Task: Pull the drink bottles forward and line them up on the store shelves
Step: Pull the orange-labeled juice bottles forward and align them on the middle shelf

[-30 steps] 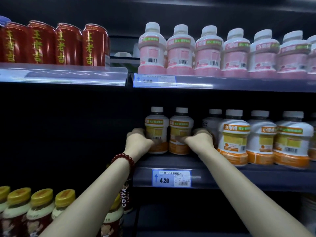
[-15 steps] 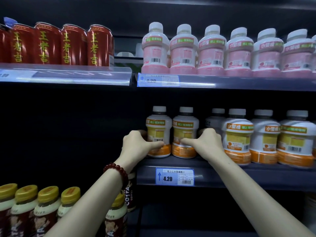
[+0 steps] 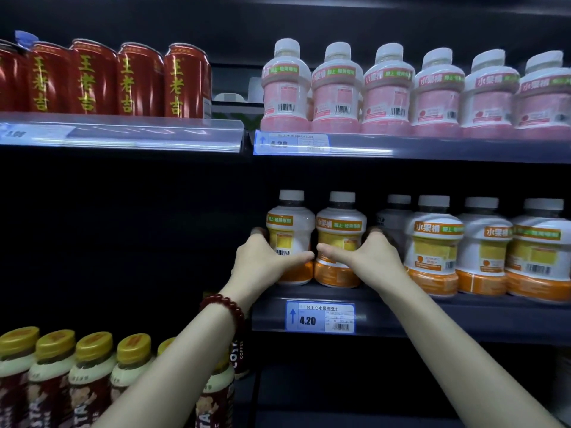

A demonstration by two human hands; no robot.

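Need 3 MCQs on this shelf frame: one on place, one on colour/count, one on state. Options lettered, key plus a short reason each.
1. Where do the two gripped orange-label bottles stand?
A. top shelf, beside the cans
B. left end of the middle shelf, above the price tag
C. bottom shelf, among the yellow caps

2. What colour is the lower label on the top-shelf bottles at right?
A. pink
B. green
C. blue

3. What are the hands doing?
A. both hang free of the bottles
B. one holds a can
C. each wraps one bottle

Key:
1 B: the left bottle and right bottle stand on the middle shelf, right above the 4.20 price tag.
2 A: the pink bottles sit above the upper shelf edge.
3 C: the left hand curls round the left bottle, the right hand round the right one.
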